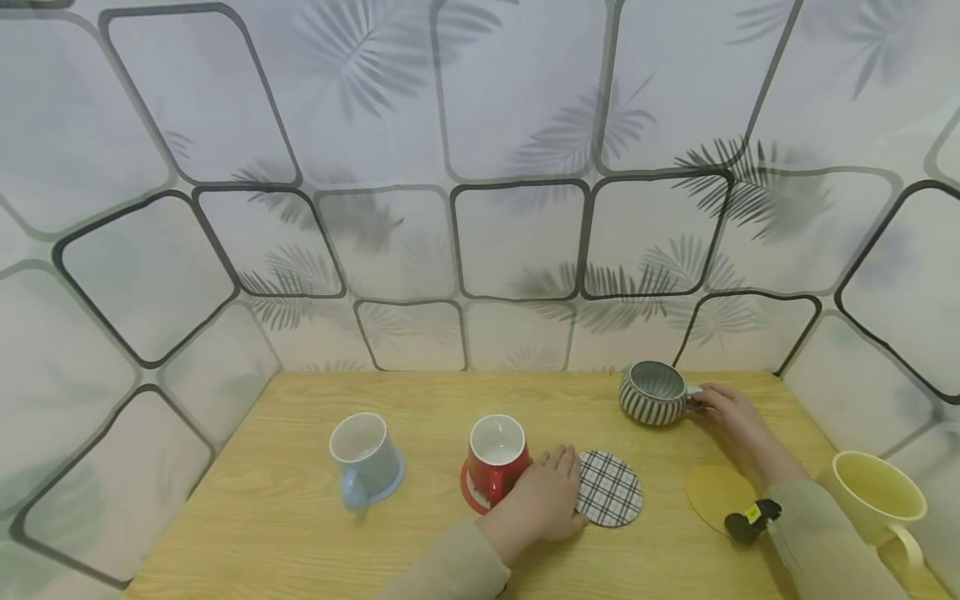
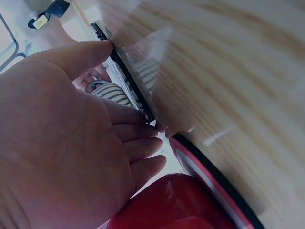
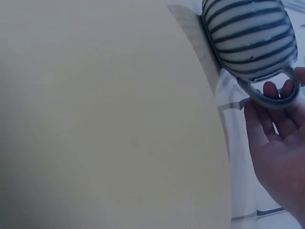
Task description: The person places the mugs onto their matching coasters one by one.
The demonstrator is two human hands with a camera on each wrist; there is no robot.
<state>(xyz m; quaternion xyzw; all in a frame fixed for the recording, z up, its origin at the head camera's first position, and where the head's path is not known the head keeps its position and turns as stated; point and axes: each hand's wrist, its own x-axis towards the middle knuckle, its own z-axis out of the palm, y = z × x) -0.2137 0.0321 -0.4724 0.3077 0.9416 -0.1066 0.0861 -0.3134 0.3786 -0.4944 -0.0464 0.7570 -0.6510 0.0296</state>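
Note:
At the back right, my right hand (image 1: 731,408) grips the handle of a grey-and-white striped mug (image 1: 651,404). In the right wrist view its fingers pass through the loop of the handle (image 3: 271,101). My left hand (image 1: 546,492) lies low over the table with fingers stretched out, beside a round checkered coaster (image 1: 610,489). Seen from the left wrist, the thumb and index finger touch the edge of this coaster (image 2: 125,74). Just left of that hand, a red mug (image 1: 498,454) stands on a red-rimmed coaster (image 1: 472,493), partly hidden by the hand.
A light blue mug (image 1: 363,454) stands on a blue coaster (image 1: 395,479) at the left. By my right forearm lies a yellow coaster (image 1: 712,493), and a yellow mug (image 1: 873,500) stands at the far right. Patterned curtain (image 1: 517,242) borders the wooden table (image 1: 262,517).

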